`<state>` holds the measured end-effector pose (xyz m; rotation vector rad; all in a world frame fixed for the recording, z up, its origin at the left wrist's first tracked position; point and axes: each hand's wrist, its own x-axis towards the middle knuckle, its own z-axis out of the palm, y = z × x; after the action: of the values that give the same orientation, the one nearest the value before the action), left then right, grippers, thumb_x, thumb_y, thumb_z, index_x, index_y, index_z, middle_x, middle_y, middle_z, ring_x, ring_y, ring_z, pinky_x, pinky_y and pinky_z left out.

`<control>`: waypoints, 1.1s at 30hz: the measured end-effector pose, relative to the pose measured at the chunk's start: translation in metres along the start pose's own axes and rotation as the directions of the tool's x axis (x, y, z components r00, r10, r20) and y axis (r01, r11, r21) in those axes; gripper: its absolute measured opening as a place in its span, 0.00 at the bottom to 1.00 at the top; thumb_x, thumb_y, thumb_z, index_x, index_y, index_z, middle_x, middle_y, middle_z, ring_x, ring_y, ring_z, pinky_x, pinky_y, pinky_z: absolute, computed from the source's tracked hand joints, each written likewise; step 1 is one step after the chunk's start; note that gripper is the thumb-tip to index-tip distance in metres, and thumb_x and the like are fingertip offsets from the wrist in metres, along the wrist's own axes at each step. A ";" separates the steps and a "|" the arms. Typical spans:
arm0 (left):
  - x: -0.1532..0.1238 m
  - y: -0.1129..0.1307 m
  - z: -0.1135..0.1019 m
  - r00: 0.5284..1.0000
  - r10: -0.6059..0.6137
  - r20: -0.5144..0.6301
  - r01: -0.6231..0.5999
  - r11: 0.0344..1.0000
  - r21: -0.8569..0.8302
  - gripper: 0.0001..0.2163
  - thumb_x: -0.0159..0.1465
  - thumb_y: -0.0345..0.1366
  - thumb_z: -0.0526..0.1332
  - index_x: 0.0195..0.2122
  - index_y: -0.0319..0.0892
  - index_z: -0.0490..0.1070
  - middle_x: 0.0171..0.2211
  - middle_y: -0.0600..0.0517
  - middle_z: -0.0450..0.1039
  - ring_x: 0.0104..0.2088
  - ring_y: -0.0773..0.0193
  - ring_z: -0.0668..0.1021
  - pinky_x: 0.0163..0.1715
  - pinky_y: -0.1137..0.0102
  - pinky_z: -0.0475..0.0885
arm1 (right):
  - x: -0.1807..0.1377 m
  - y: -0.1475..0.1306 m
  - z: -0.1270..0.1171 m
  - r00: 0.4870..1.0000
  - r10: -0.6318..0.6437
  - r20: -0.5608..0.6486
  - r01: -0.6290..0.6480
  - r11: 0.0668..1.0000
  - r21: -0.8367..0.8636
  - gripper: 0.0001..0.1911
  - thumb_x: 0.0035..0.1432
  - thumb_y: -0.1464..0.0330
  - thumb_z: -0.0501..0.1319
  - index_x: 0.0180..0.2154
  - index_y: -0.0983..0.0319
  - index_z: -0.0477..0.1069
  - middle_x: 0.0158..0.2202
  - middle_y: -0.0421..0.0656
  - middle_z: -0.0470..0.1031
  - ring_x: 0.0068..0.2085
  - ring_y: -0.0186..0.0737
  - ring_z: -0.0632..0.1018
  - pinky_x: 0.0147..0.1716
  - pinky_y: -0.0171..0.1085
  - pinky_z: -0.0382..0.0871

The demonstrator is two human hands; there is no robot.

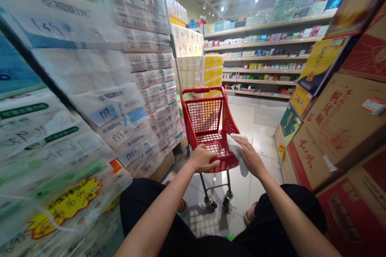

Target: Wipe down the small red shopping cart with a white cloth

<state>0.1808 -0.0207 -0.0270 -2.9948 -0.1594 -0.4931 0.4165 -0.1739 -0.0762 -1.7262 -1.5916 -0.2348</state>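
A small red shopping cart stands on the tiled floor in front of me. My left hand is closed over the near rim of the cart's basket. My right hand presses a white cloth against the basket's right near edge, fingers curled on it. My knees in black trousers show below both arms.
Stacked packs of tissue paper fill the left side, with yellow price tags low down. Brown and red cardboard boxes are piled on the right. Shelves of goods run across the back beyond the tiled aisle.
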 end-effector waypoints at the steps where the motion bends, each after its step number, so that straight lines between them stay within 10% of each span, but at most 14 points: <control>1: 0.001 0.000 0.001 1.000 0.001 0.002 -0.001 1.000 0.005 0.17 0.67 0.50 0.52 0.32 0.47 0.73 0.23 0.55 0.75 0.26 0.65 0.75 0.44 0.65 0.62 | 0.003 0.004 0.003 0.997 0.057 -0.043 -0.055 0.998 0.037 0.24 0.69 0.58 0.45 0.61 0.56 0.63 0.66 0.44 0.58 0.68 0.43 0.56 0.65 0.51 0.53; 6: 0.000 0.000 0.002 1.000 0.018 -0.002 -0.018 1.000 0.005 0.15 0.66 0.50 0.53 0.32 0.47 0.72 0.24 0.55 0.76 0.27 0.64 0.75 0.45 0.64 0.62 | 0.025 0.021 0.019 0.959 0.273 -0.076 -0.262 0.956 0.128 0.30 0.66 0.60 0.47 0.67 0.56 0.51 0.67 0.45 0.56 0.66 0.46 0.60 0.63 0.53 0.58; 17: -0.002 0.003 0.002 1.000 0.007 -0.020 -0.008 1.000 -0.015 0.16 0.67 0.48 0.52 0.30 0.46 0.72 0.24 0.55 0.76 0.26 0.65 0.74 0.45 0.64 0.61 | 0.070 0.043 0.032 0.888 0.448 -0.108 -0.438 0.893 0.103 0.30 0.59 0.57 0.55 0.61 0.58 0.64 0.51 0.52 0.76 0.46 0.54 0.78 0.48 0.50 0.69; 33: 0.003 0.008 0.013 0.993 -0.089 -0.079 0.087 0.996 -0.028 0.24 0.72 0.49 0.44 0.31 0.48 0.76 0.23 0.54 0.77 0.23 0.68 0.72 0.42 0.64 0.58 | -0.011 -0.038 0.057 0.773 0.506 -0.383 -0.376 0.851 0.366 0.31 0.67 0.55 0.43 0.68 0.57 0.46 0.65 0.50 0.58 0.63 0.48 0.65 0.58 0.49 0.62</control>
<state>0.1885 -0.0267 -0.0387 -2.9955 -0.2820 -0.6279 0.3591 -0.1490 -0.1068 -1.6201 -0.7871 -0.1687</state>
